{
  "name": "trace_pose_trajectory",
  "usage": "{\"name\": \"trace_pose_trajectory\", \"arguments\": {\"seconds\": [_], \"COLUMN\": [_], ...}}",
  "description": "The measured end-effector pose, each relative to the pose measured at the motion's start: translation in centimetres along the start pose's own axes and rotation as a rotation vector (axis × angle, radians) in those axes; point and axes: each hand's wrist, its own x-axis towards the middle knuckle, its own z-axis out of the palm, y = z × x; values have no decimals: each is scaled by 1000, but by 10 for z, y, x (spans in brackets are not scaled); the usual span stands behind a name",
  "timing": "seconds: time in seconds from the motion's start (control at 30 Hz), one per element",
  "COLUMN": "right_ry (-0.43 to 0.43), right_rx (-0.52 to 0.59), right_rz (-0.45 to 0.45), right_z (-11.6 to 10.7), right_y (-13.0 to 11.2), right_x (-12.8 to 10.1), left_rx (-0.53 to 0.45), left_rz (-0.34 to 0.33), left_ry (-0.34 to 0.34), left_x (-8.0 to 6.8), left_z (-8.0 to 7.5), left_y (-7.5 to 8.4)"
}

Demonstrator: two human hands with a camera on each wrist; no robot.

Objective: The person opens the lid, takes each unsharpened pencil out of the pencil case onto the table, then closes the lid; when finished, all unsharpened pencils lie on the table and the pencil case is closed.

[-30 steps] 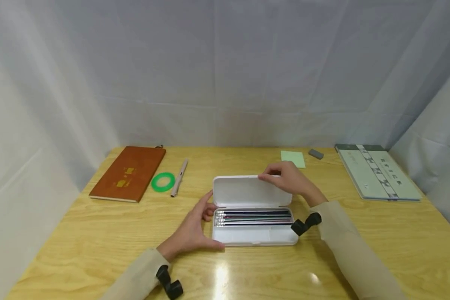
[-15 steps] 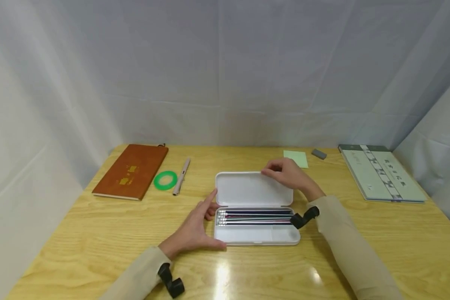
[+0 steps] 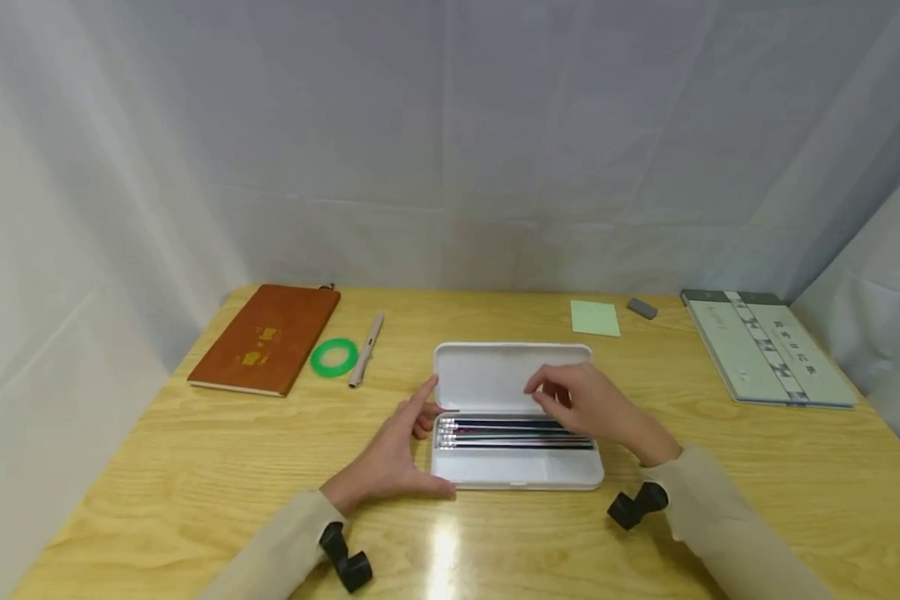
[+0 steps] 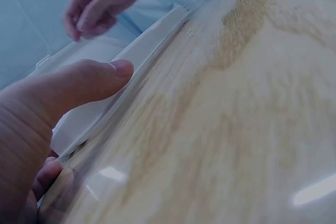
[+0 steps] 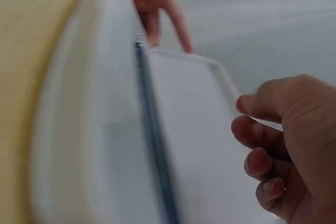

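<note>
Head view: the white pencil case lies open mid-table, steadied at its left end by the left hand, thumb and fingers spread against it. The right hand hovers over the pencils, fingers loosely curled.

Left wrist: the thumb presses the case's rim.

Right wrist: blurred, the fingers seemingly hold nothing.

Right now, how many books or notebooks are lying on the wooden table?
2. The brown leather-look notebook lies at the table's far left, beside the green tape ring. The pale green book lies at the far right. None looks hidden.
</note>
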Motion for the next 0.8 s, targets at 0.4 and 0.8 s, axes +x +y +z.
{"name": "trace_pose_trajectory", "arguments": {"seconds": [0.4, 0.8], "right_ry": [-170, -162], "right_rx": [-115, -325], "right_rz": [172, 167], "right_z": [22, 26], "right_y": [1, -15], "right_x": [-27, -24], "left_rx": [-13, -24], "left_rz": [3, -4], "left_ry": [4, -10], "left_x": [0, -1], "left_z": [1, -1], "left_y": [-1, 1]}}
